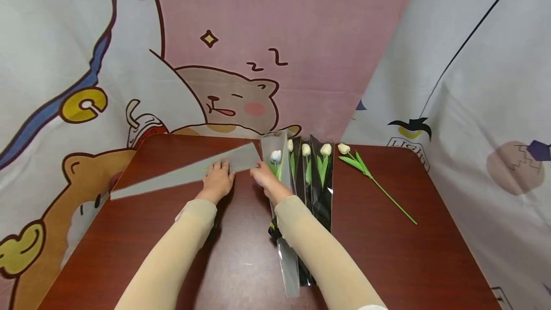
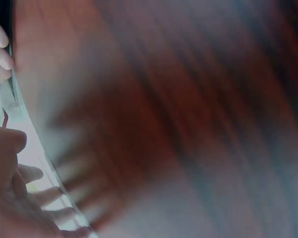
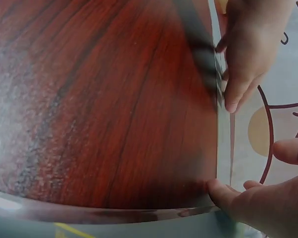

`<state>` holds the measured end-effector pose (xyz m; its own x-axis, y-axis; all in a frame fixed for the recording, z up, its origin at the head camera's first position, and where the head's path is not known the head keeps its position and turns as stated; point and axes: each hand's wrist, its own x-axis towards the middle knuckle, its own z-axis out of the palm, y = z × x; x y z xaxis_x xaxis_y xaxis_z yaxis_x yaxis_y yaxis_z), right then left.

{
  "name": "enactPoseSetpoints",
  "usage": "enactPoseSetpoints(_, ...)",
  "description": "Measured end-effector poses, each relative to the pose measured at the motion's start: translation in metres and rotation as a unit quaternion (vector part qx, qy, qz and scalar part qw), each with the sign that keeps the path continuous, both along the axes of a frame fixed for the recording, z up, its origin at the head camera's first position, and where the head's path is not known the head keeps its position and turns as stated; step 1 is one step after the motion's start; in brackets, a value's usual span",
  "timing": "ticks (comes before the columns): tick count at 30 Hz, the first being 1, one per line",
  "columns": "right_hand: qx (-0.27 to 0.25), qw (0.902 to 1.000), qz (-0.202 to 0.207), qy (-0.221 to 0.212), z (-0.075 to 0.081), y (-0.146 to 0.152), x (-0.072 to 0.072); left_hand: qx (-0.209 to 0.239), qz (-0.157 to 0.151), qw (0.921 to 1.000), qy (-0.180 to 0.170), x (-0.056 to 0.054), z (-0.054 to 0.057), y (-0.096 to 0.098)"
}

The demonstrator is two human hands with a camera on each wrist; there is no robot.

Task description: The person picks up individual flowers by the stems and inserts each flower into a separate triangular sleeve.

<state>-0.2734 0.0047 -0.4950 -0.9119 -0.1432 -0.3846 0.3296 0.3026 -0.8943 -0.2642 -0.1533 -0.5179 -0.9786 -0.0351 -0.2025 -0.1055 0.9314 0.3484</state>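
Note:
A long, tapered, translucent grey wrapping sleeve (image 1: 185,172) lies slantwise on the table, its wide end to the right. My left hand (image 1: 218,181) rests on it with fingers spread, pressing near its wide part. My right hand (image 1: 264,178) is at the sleeve's right end, fingertips at the corner. In the right wrist view, the thumb and a finger of the right hand (image 3: 263,201) show apart beside the sleeve's edge; whether they pinch it is unclear. Beside my right forearm lie wrapped white tulips (image 1: 325,149), one in a clear sleeve, others in black-backed ones.
A single unwrapped white tulip (image 1: 366,171) with green leaves and stem lies on the right side of the brown table (image 1: 379,252). Something small and black with yellow (image 1: 272,228) sits partly under my right forearm. A cartoon-printed cloth (image 1: 301,37) hangs behind the table.

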Motion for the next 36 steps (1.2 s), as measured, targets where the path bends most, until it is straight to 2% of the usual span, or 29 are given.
enactPoseSetpoints(4,-0.007,1.0000,0.002,0.002,-0.003,0.003,0.002,-0.003,0.018,0.9998,-0.002,0.003,0.003,-0.003)
enactPoseSetpoints(9,-0.002,1.0000,0.009,-0.003,0.000,0.010,0.007,-0.009,0.021,0.9997,-0.001,0.010,0.007,-0.008)
enactPoseSetpoints(12,-0.002,0.9999,0.013,-0.010,0.002,0.015,0.009,-0.004,-0.012,0.9996,0.026,0.013,0.009,-0.011)
enactPoseSetpoints(16,-0.029,0.9988,0.014,-0.036,0.004,0.020,0.011,0.012,-0.102,0.9933,0.052,0.014,0.007,-0.007)
enactPoseSetpoints(19,-0.047,0.9973,0.018,-0.054,0.006,0.022,0.011,0.023,-0.154,0.9866,0.051,0.014,0.005,0.000)
enactPoseSetpoints(21,-0.055,0.9964,0.023,-0.060,0.006,0.022,0.011,0.016,-0.164,0.9851,0.048,0.014,0.003,0.005)
enactPoseSetpoints(23,-0.062,0.9956,0.028,-0.064,0.007,0.023,0.012,0.009,-0.162,0.9855,0.048,0.015,0.001,0.010)
enactPoseSetpoints(28,-0.077,0.9937,0.034,-0.075,0.009,0.026,0.016,-0.026,-0.159,0.9837,0.079,0.018,-0.003,0.018)
enactPoseSetpoints(31,-0.077,0.9933,0.033,-0.080,0.010,0.031,0.019,-0.029,-0.182,0.9764,0.113,0.019,-0.004,0.020)
enactPoseSetpoints(36,-0.072,0.9932,0.037,-0.083,0.011,0.038,0.022,-0.007,-0.227,0.9600,0.164,0.020,-0.003,0.022)
